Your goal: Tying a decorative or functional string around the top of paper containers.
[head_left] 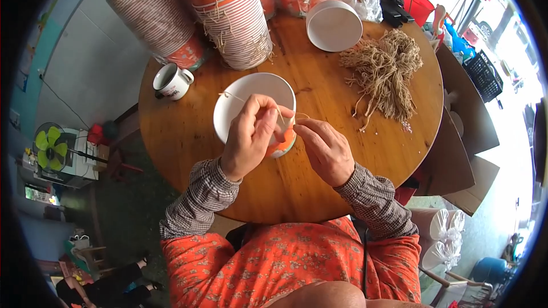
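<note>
Bucket [228, 111], round, white inside, patterned orange outside

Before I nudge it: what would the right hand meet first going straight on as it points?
The right hand would likely meet the left hand first; the bucket lies close by, though depth is unclear.

Left grip [249, 138], right grip [325, 149], cord [302, 114] between, bucket [260, 84]

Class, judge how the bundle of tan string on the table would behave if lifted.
The bundle of string would probably droop, since its loose strands splay and curl over the table. It is likely light for its bulk, being made of thin strands. It may snag, because many strands cross and tangle.
</note>
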The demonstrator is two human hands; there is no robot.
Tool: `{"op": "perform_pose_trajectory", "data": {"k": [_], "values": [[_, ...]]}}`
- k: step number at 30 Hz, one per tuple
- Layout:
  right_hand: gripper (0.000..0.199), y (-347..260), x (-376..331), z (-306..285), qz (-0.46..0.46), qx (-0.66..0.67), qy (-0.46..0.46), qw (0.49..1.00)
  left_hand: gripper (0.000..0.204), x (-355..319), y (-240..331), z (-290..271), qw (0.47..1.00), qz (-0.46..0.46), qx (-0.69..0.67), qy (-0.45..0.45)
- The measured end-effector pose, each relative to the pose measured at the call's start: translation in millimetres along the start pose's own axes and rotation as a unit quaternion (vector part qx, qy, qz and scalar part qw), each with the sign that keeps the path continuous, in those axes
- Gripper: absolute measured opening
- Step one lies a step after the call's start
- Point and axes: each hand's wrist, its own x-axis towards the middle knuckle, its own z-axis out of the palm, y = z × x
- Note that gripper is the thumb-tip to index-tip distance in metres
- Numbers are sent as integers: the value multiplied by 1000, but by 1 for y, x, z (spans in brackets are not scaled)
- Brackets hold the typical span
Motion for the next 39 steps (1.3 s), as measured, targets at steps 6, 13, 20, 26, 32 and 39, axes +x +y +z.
{"op": "perform_pose_trajectory", "data": {"k": [6, 13, 20, 26, 32, 39], "values": [[42, 0, 2, -6, -5, -11, 26, 1000, 9, -2, -2, -4, 999, -22, 26, -30], [34, -28, 3, -17, 79, 147, 56, 984, 12, -15, -8, -4, 999, -8, -33, -6], [39, -37, 12, -25, 59, 153, 30, 986, 16, -16, -7, -7, 995, -70, -37, -63], [41, -27, 24, -27, 60, 212, -45, 974, 17, -13, -9, -6, 993, -46, -23, -103], [24, -4, 15, -29, 126, 164, 39, 977, 11, -13, -5, -15, 980, -118, -105, -124], [29, 5, 1, -11, 204, 293, 12, 934, 11, -13, -2, -18, 977, -118, -126, -121]]}}
